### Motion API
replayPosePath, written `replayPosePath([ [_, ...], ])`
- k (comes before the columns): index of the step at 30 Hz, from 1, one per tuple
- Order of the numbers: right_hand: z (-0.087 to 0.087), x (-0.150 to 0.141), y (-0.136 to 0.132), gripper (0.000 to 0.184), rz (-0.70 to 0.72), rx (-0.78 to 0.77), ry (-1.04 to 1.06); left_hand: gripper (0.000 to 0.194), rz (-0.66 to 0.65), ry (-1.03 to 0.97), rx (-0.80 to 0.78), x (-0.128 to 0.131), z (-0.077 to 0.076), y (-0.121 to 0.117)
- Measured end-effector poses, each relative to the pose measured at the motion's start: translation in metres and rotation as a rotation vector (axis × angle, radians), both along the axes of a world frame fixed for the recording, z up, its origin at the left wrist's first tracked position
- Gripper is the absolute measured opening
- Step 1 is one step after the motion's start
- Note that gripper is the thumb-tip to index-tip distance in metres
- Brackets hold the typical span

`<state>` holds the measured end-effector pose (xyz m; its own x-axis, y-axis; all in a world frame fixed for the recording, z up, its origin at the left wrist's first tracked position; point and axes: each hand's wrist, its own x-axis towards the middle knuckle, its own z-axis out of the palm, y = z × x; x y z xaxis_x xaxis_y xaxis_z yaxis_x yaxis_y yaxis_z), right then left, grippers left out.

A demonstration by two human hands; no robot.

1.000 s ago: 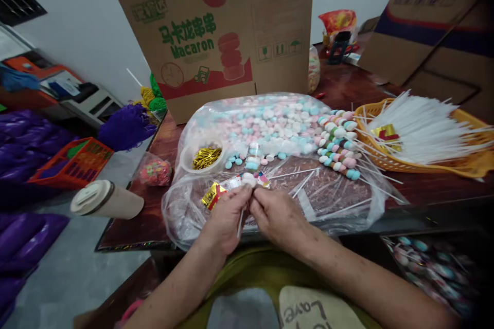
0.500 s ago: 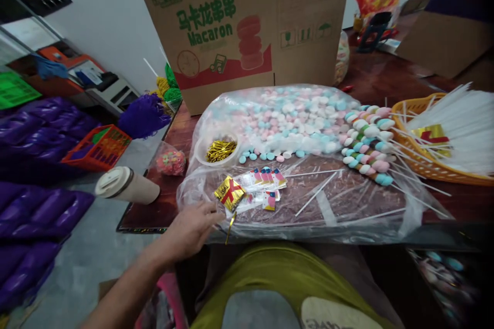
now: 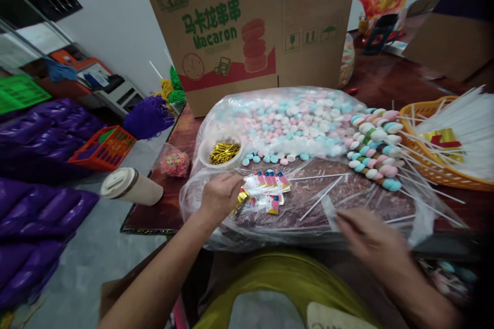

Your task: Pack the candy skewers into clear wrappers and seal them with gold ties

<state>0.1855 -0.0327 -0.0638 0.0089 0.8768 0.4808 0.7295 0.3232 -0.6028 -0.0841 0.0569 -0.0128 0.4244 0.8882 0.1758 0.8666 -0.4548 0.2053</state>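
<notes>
My left hand [image 3: 219,196] rests closed on the clear plastic sheet [image 3: 386,200], fingers curled over a gold-and-red foil packet [image 3: 241,198] beside a small stack of printed bags [image 3: 268,184]. My right hand [image 3: 366,236], smeared by motion, hovers low over the sheet near loose white sticks [image 3: 320,191]; its fingers look stretched out with nothing in them. A heap of pink, blue and white marshmallows [image 3: 293,121] lies further back. Finished marshmallow skewers [image 3: 372,146] lie to its right. A white cup of gold twist ties [image 3: 223,151] stands just beyond my left hand.
A big Macaron carton [image 3: 247,25] stands behind the heap. An orange basket [image 3: 432,164] of white sticks sits at the right. At the table's left edge are a tan lidded cup [image 3: 129,187] on its side and a small candy bag [image 3: 175,163]. Purple bags cover the floor at left.
My left hand moved up from the table's edge onto the foil packet. My right hand, out of sight half a second ago, has come in over the sheet at lower right.
</notes>
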Motion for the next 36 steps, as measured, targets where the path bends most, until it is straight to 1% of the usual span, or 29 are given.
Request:
replayPosePath([
  [1,0.002,-0.013,0.009,0.024,0.072,-0.015,-0.045,0.025,0.042,0.104,-0.047,0.007,-0.002,0.008],
  [2,0.003,-0.029,0.020,0.020,0.139,-0.054,-0.099,0.023,0.062,0.198,-0.129,0.013,-0.005,0.015],
  [3,0.005,-0.046,0.031,0.016,0.160,-0.164,-0.235,0.022,0.071,0.228,-0.165,0.017,-0.010,0.021],
  [4,0.006,-0.061,0.041,0.012,0.146,-0.248,-0.311,0.023,0.075,0.244,-0.190,0.020,-0.015,0.025],
  [6,0.008,-0.082,0.057,0.007,0.114,-0.334,-0.365,0.038,0.085,0.243,-0.204,0.020,-0.020,0.026],
  [7,0.008,-0.085,0.061,0.005,0.105,-0.345,-0.347,0.047,0.086,0.231,-0.198,0.018,-0.020,0.023],
  [8,0.008,-0.085,0.064,0.002,0.109,-0.348,-0.317,0.053,0.059,0.199,-0.183,0.017,-0.017,0.019],
  [9,0.009,-0.081,0.064,0.004,0.120,-0.356,-0.289,0.055,-0.005,0.151,-0.167,0.017,-0.013,0.015],
  [11,0.012,-0.067,0.061,0.009,0.150,-0.370,-0.238,0.056,-0.206,0.034,-0.139,0.023,-0.003,0.006],
  [12,0.015,-0.059,0.059,0.010,0.175,-0.374,-0.204,0.055,-0.297,-0.013,-0.135,0.029,0.001,0.003],
  [13,0.018,-0.052,0.057,0.011,0.201,-0.380,-0.144,0.049,-0.361,-0.059,-0.141,0.035,0.004,0.002],
  [14,0.020,-0.046,0.055,0.011,0.217,-0.392,-0.057,0.040,-0.381,-0.103,-0.167,0.043,0.005,0.003],
  [16,0.021,-0.037,0.056,0.011,0.209,-0.423,0.150,0.019,-0.329,-0.228,-0.265,0.058,0.001,0.011],
  [17,0.019,-0.033,0.058,0.011,0.188,-0.440,0.237,0.012,-0.287,-0.295,-0.335,0.064,-0.003,0.017],
  [18,0.016,-0.030,0.061,0.011,0.162,-0.457,0.294,0.008,-0.248,-0.346,-0.404,0.068,-0.008,0.022],
  [20,0.007,-0.023,0.070,0.016,0.129,-0.478,0.327,0.006,-0.195,-0.393,-0.510,0.073,-0.017,0.033],
  [21,0.004,-0.020,0.074,0.023,0.125,-0.476,0.337,0.006,-0.185,-0.398,-0.545,0.074,-0.020,0.037],
  [23,0.001,-0.014,0.080,0.041,0.137,-0.460,0.382,0.007,-0.200,-0.419,-0.612,0.073,-0.023,0.041],
  [24,0.003,-0.012,0.082,0.046,0.165,-0.452,0.409,0.007,-0.214,-0.436,-0.653,0.073,-0.021,0.042],
  [25,0.006,-0.011,0.082,0.046,0.207,-0.450,0.433,0.009,-0.232,-0.457,-0.695,0.073,-0.018,0.041],
  [28,0.021,-0.014,0.078,0.028,0.323,-0.437,0.476,0.013,-0.295,-0.514,-0.774,0.076,-0.005,0.036],
  [29,0.025,-0.016,0.075,0.025,0.325,-0.415,0.475,0.015,-0.302,-0.535,-0.772,0.077,-0.001,0.034],
  [31,0.032,-0.020,0.069,0.020,0.290,-0.354,0.465,0.017,-0.264,-0.600,-0.748,0.081,0.004,0.028],
  [34,0.036,-0.021,0.063,0.009,0.276,-0.308,0.436,0.021,-0.195,-0.747,-0.753,0.084,0.003,0.018],
  [36,0.036,-0.017,0.059,0.009,0.266,-0.312,0.425,0.022,-0.187,-0.799,-0.787,0.086,-0.001,0.012],
])
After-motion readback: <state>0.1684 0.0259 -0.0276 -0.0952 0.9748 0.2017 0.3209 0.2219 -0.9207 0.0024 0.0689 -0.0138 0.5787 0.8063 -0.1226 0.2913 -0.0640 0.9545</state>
